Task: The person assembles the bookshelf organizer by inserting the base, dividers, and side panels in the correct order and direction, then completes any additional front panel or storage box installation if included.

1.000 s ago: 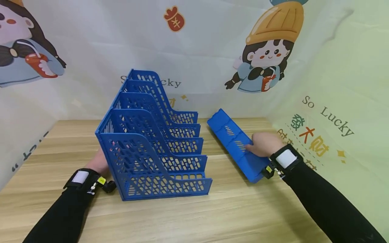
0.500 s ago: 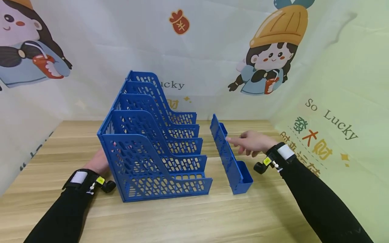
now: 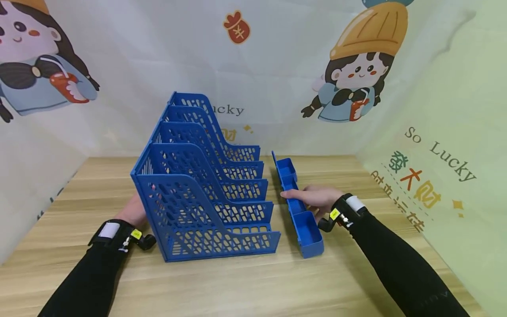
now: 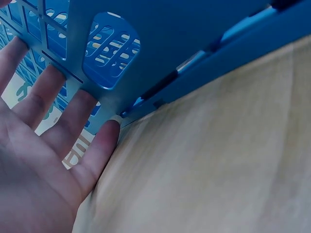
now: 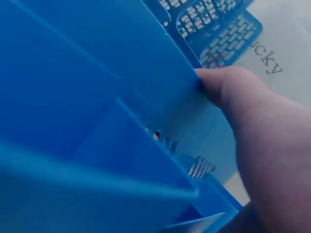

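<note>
A blue latticed file rack [image 3: 202, 207] with several upright slots stands on the table, its low openings facing right. My left hand [image 3: 134, 210] is at its left side, partly hidden behind it in the head view. The left wrist view shows that hand's spread fingers [image 4: 73, 124] with their tips against the rack's perforated panel, low near the tabletop. To the right of the rack, my right hand [image 3: 318, 197] holds a long blue compartment tray [image 3: 308, 226] by its middle. In the right wrist view the thumb [image 5: 218, 85] presses over the tray's long flat edge; the other fingers are mostly hidden.
The wood-grain table [image 3: 222, 286] runs back to a white printed cloth [image 3: 277, 66] hung behind it. Cloth also closes off the left and right sides. A narrow strip of table separates rack and tray.
The tray has turned from lying face down and slanted, through standing on edge, to compartments up, beside the rack. My right hand has shifted left and regripped it. The left hand stays put.
</note>
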A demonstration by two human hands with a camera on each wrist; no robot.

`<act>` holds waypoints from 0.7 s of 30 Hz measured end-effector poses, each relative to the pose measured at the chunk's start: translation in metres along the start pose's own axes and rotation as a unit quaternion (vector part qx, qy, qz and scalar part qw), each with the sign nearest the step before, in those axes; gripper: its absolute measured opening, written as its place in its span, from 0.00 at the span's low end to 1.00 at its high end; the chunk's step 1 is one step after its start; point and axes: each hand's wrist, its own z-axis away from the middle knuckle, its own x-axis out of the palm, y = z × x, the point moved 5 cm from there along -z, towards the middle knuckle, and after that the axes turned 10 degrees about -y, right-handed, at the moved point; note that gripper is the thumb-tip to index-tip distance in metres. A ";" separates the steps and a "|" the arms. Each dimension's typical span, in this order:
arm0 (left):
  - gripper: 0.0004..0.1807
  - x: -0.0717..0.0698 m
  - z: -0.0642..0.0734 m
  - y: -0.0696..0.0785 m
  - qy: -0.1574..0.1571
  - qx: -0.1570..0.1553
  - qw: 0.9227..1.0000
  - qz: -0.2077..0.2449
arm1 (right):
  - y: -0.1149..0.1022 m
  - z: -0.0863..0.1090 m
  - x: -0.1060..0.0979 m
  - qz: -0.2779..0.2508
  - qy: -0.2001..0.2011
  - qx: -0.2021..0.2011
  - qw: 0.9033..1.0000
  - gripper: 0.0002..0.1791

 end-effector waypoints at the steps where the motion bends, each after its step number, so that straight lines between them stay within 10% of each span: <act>1: 0.17 0.001 -0.001 0.000 -0.003 0.006 1.000 -0.006 | -0.002 -0.001 -0.001 -0.009 0.007 -0.002 1.000 0.61; 8: 0.16 -0.001 0.002 0.001 0.017 -0.012 1.000 -0.010 | -0.013 -0.013 -0.012 -0.110 0.024 -0.104 0.988 0.35; 15: 0.16 -0.003 0.005 0.001 0.053 -0.021 0.998 -0.007 | -0.047 -0.012 -0.014 -0.107 0.013 -0.149 0.983 0.40; 21: 0.15 0.003 -0.001 0.003 0.010 -0.020 1.000 -0.022 | -0.056 -0.006 -0.015 -0.086 0.019 -0.145 0.986 0.41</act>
